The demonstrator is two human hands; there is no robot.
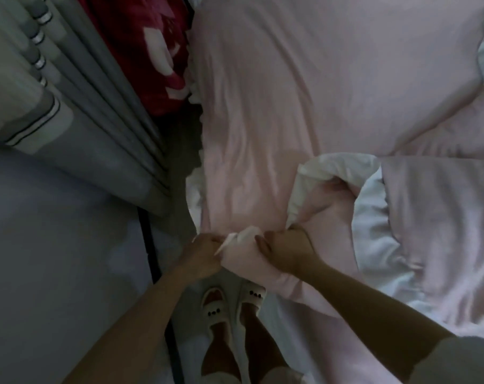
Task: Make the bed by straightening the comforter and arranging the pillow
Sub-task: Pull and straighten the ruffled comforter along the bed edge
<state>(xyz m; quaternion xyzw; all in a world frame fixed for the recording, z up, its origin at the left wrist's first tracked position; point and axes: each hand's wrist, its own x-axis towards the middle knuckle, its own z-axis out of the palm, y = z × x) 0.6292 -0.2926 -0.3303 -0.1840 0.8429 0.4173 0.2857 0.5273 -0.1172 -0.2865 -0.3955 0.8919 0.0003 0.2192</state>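
Comforter: we see the pink comforter spread over most of the bed, wrinkled, with its white ruffled edge folded back on the right so the pale underside shows.
Left hand: our left hand is clenched on the comforter's near corner, at the bed's edge, pinching a bit of the white trim.
Right hand: our right hand is closed in a fist around a bunched fold of the same pink cloth, just beside the left hand (the two are almost touching).
Pillow: we cannot pick out a pillow for certain in this dim view.
Feet: our feet stand below the hands in pale slippers with small dark dots, close against the bed.
Left of the bed: grey curtains hang in folds, and a red-and-white cloth lies between them and the comforter.
Floor: pale and bare at the lower left.
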